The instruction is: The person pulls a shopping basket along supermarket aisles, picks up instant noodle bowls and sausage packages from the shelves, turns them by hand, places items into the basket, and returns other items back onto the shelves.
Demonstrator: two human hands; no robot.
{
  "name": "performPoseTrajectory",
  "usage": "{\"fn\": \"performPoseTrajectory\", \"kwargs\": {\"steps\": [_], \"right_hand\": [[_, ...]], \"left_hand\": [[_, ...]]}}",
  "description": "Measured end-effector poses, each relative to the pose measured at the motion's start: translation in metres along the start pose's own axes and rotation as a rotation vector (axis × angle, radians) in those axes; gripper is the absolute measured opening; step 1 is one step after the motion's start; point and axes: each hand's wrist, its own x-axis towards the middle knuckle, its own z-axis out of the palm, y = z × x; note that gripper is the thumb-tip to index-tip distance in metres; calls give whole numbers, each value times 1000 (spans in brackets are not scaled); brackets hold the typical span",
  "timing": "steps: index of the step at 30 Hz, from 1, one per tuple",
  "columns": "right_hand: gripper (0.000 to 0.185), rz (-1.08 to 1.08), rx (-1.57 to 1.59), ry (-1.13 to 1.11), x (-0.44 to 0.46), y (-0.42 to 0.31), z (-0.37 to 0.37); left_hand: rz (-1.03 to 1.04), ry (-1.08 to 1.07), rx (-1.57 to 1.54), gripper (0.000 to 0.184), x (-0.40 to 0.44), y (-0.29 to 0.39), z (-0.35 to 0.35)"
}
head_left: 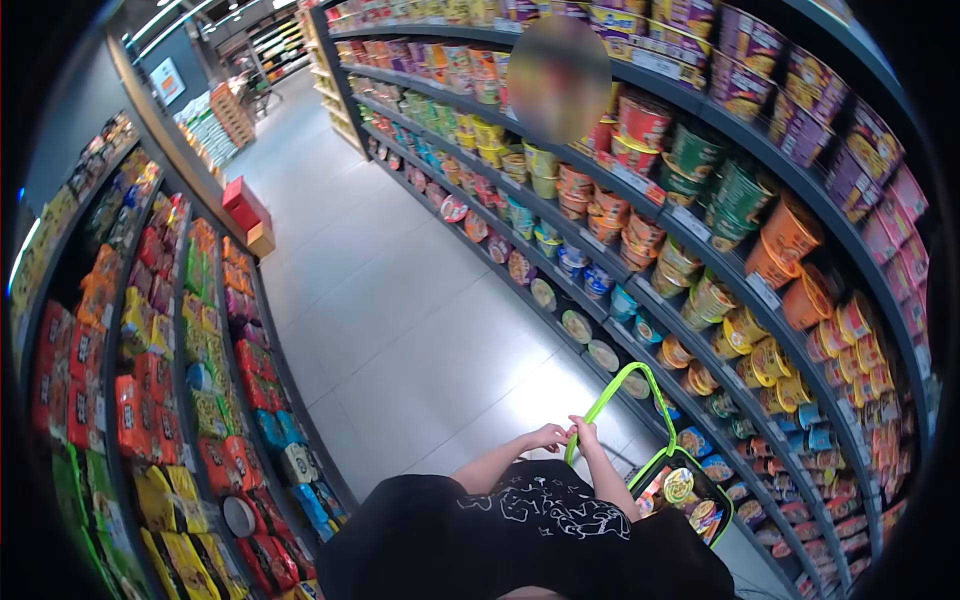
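Note:
A green handle [630, 378] rises from a shopping basket [722, 528] at the lower right, beside the black shirt. My right hand [583, 432] is closed round the left end of this handle. Just left of it, my left hand [547, 438] is held near the handle, with its fingers bent; they are too small to make out, and so is anything in them. Inside the basket lie several packaged foods, among them a round cup lid [679, 486].
Shelves of instant noodle cups [740, 205] run along the right side. On the left, another shelf [175, 270] holds coloured packets. Between them a tiled aisle [390, 300] leads away, with a red box [245, 205] at the left shelf's far end.

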Motion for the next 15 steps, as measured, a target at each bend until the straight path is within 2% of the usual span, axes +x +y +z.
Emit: {"fn": "performPoseTrajectory", "kwargs": {"steps": [1, 2, 4, 8, 10, 15], "right_hand": [[22, -18, 4, -53, 3, 1, 7], [29, -32, 29, -123, 7, 2, 15], [29, -20, 49, -176, 11, -1, 28], [31, -12, 57, -280, 4, -28, 54], [34, -23, 71, -364, 2, -33, 61], [31, 57, 70, -509, 1, -32, 76]], "left_hand": [[7, 17, -14, 41, -7, 1, -5], [81, 151, -8, 37, -15, 2, -10], [226, 362, 10, 36, -28, 4, -15], [285, 477, -28, 34, -41, 14, -22], [408, 591, 85, 34, -44, 17, -23], [239, 683, 252, 33, -59, 19, -22]]}}
